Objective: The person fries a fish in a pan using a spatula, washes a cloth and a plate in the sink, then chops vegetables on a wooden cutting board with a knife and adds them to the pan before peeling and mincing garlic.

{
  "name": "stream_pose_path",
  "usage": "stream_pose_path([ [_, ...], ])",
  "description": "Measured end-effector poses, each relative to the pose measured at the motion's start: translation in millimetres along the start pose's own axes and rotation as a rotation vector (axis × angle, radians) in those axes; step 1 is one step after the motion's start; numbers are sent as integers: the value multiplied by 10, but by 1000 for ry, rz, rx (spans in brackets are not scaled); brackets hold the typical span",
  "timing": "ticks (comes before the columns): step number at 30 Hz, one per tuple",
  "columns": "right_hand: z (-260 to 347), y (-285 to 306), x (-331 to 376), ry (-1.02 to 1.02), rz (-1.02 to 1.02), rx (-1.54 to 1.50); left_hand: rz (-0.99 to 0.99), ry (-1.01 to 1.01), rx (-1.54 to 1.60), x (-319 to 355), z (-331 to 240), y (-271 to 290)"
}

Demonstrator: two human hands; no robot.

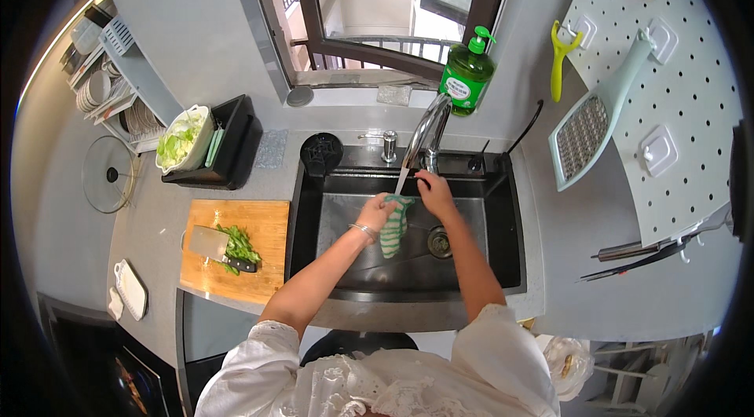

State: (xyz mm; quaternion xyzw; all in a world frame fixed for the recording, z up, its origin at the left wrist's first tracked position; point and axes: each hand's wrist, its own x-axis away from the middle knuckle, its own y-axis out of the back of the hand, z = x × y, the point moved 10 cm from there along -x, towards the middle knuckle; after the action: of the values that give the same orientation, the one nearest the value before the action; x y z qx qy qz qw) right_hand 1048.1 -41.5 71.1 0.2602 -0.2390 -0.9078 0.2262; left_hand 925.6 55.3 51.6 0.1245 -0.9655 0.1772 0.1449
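Observation:
My left hand [378, 213], with a bangle at the wrist, grips a green-and-white striped cloth [393, 236] over the sink. The cloth hangs down from the fingers, under the mouth of the chrome faucet [419, 130], where a stream of water [402, 181] comes down. My right hand [434, 194] is just right of the stream, close in front of the faucet's base. Its fingers are curled in, and whatever they may hold is hidden. Below both hands lies the black sink [353, 283], its drain [439, 242] to the right.
Left of the sink, a cleaver [209, 243] and chopped greens [239, 246] lie on a wooden cutting board [269, 221]. Behind it, a white basket [201, 142] holds leafy vegetables. A green soap bottle [466, 75] stands behind the faucet. On the right wall hangs a grater [582, 137].

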Motion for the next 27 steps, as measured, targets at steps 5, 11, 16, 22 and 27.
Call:
stream_pose_path([
  [5, 518, -403, 333, -156, 354, -336, -422, -700, -998, 0, -275, 302],
  [11, 229, -484, 315, -388, 258, -243, -363, -274, -376, -113, 50, 508],
  [16, 85, -887, 422, -496, 142, -571, -121, -54, -10, -70, 295, 266],
  [22, 254, -717, 473, -492, 69, -720, -37, 490, 863, 133, 950, 291],
  [27, 831, -770, 695, -203, 260, -456, -227, 551, 977, -67, 1370, 506],
])
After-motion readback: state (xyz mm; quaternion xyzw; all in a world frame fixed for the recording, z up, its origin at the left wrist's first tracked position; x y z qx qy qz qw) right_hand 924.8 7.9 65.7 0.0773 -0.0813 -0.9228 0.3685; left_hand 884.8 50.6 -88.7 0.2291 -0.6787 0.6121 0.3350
